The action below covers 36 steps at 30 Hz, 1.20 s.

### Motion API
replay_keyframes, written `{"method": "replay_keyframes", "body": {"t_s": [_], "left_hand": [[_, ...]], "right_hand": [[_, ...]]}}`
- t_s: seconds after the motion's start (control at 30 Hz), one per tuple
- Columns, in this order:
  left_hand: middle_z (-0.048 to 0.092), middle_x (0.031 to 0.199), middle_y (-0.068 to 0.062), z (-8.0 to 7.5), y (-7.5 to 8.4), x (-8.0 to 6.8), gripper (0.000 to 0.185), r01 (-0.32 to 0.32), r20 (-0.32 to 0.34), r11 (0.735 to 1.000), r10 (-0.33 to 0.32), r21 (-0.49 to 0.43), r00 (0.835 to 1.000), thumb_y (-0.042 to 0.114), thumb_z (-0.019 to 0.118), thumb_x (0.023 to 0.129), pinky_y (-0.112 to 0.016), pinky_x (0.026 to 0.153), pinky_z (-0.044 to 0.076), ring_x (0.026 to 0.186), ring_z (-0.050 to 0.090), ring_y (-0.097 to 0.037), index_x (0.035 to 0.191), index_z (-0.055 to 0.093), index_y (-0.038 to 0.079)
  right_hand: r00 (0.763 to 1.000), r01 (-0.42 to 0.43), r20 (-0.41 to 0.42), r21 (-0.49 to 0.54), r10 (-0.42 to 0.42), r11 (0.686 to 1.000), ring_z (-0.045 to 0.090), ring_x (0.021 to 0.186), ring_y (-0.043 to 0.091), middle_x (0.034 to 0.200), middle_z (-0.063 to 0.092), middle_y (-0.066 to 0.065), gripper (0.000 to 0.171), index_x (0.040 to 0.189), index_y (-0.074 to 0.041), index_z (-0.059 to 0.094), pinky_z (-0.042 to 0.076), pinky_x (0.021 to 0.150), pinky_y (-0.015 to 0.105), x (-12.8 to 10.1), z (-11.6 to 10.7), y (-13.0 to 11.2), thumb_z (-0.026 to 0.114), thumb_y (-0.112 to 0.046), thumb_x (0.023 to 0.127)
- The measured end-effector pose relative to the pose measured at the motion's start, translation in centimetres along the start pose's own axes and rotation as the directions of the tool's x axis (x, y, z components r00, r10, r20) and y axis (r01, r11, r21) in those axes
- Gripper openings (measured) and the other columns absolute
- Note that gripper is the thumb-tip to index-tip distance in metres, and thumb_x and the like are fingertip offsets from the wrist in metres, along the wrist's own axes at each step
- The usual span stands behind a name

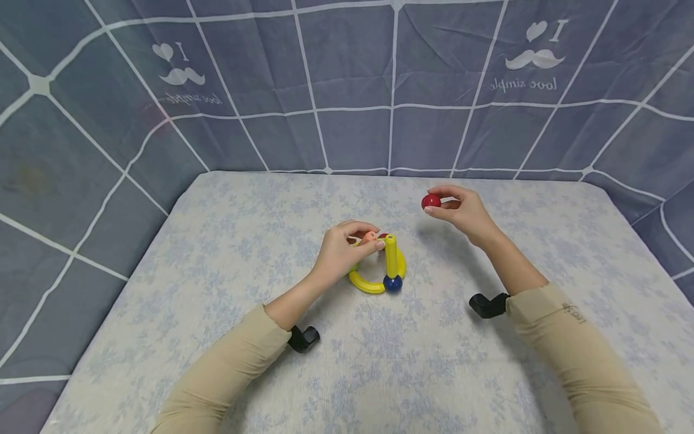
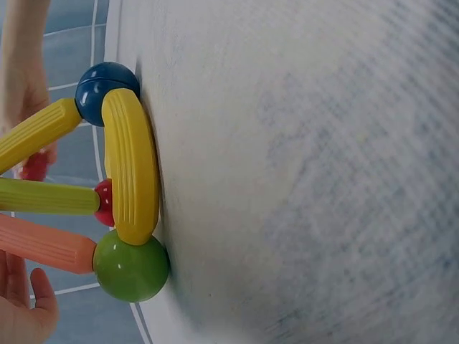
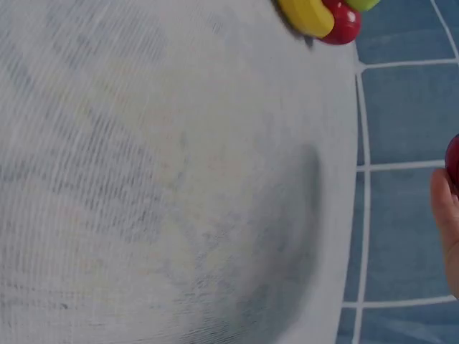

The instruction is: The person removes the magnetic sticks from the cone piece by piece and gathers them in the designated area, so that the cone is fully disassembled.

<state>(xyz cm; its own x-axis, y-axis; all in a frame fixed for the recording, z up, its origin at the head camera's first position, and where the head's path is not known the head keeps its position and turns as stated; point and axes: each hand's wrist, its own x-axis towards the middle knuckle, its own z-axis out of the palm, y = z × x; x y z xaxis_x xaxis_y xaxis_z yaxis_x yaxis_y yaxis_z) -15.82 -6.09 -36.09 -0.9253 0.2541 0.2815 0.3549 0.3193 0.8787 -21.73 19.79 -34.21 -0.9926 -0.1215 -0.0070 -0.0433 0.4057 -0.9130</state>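
A ring of yellow curved rods (image 1: 368,286) lies on the table, joined by a blue ball (image 1: 393,283), a green ball (image 2: 132,266) and a red ball (image 3: 343,24). Straight rods rise from the balls: a yellow rod (image 1: 391,258), a light green rod (image 2: 50,196) and an orange rod (image 2: 46,242). My left hand (image 1: 343,250) holds the orange rod near its top between thumb and fingers, covering part of the ring in the head view. Farther right, my right hand (image 1: 465,211) pinches a separate red ball (image 1: 431,202) by the fingertips, raised above the table.
A pale floral cloth (image 1: 379,361) covers the table, its back edge meeting a blue-grey curtain (image 1: 352,138) with white lines. Black wrist mounts (image 1: 490,305) stick out from both sleeves over the table.
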Motion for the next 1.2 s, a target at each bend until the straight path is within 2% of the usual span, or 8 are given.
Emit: {"method": "replay_keyframes", "body": {"t_s": [0.17, 0.37, 0.63, 0.9, 1.2], "left_hand": [[0.065, 0.104, -0.002, -0.1, 0.0, -0.1, 0.027, 0.005, 0.014, 1.000, -0.005, 0.003, 1.000, 0.020, 0.074, 0.081, -0.042, 0.083, 0.045, 0.092, 0.057, -0.014, 0.104, 0.070, 0.008], [0.064, 0.104, -0.002, -0.3, -0.2, -0.1, 0.029, 0.005, 0.040, 1.000, -0.006, 0.011, 0.999, 0.020, 0.072, 0.082, -0.041, 0.083, 0.045, 0.092, 0.056, -0.013, 0.108, 0.068, 0.007], [0.064, 0.106, 0.000, -0.4, -0.3, -0.1, 0.029, 0.014, 0.062, 1.000, -0.015, 0.021, 0.998, 0.021, 0.071, 0.083, -0.038, 0.084, 0.045, 0.094, 0.056, -0.012, 0.110, 0.067, 0.009], [0.064, 0.105, 0.000, -0.3, -0.4, -0.1, 0.028, 0.001, 0.069, 1.000, -0.001, 0.008, 0.998, 0.021, 0.071, 0.084, -0.039, 0.085, 0.045, 0.093, 0.056, -0.012, 0.109, 0.067, 0.010], [0.065, 0.103, 0.000, -0.3, -0.6, 0.0, 0.028, 0.000, 0.072, 1.000, -0.001, 0.013, 0.997, 0.021, 0.071, 0.084, -0.039, 0.085, 0.045, 0.092, 0.056, -0.012, 0.109, 0.067, 0.010]], "right_hand": [[0.999, -0.035, -0.015, -0.049, 0.034, 0.998, 0.055, 0.085, 0.011, 0.120, 0.053, 0.013, 0.051, 0.129, -0.002, 0.052, 0.049, 0.077, 0.029, 0.6, -0.5, 1.4, 0.070, -0.019, 0.084], [0.999, -0.033, -0.019, -0.112, 0.031, 0.993, 0.053, 0.091, 0.014, 0.123, 0.051, 0.017, 0.052, 0.130, 0.000, 0.051, 0.049, 0.075, 0.027, 1.4, -1.1, 3.1, 0.068, -0.020, 0.086], [0.999, -0.045, -0.035, -0.191, 0.039, 0.981, 0.052, 0.107, 0.033, 0.124, 0.052, 0.022, 0.048, 0.128, 0.002, 0.053, 0.045, 0.069, 0.018, 2.8, -1.4, 5.2, 0.068, -0.015, 0.085], [0.998, -0.052, -0.048, -0.225, 0.042, 0.973, 0.051, 0.107, 0.034, 0.124, 0.053, 0.022, 0.044, 0.125, 0.003, 0.054, 0.043, 0.071, 0.020, 3.6, -1.2, 5.8, 0.068, -0.011, 0.085], [0.999, -0.045, -0.027, -0.241, 0.040, 0.969, 0.051, 0.106, 0.035, 0.124, 0.052, 0.024, 0.046, 0.126, 0.004, 0.053, 0.044, 0.076, 0.028, 3.8, -1.0, 5.7, 0.068, -0.010, 0.085]]}}
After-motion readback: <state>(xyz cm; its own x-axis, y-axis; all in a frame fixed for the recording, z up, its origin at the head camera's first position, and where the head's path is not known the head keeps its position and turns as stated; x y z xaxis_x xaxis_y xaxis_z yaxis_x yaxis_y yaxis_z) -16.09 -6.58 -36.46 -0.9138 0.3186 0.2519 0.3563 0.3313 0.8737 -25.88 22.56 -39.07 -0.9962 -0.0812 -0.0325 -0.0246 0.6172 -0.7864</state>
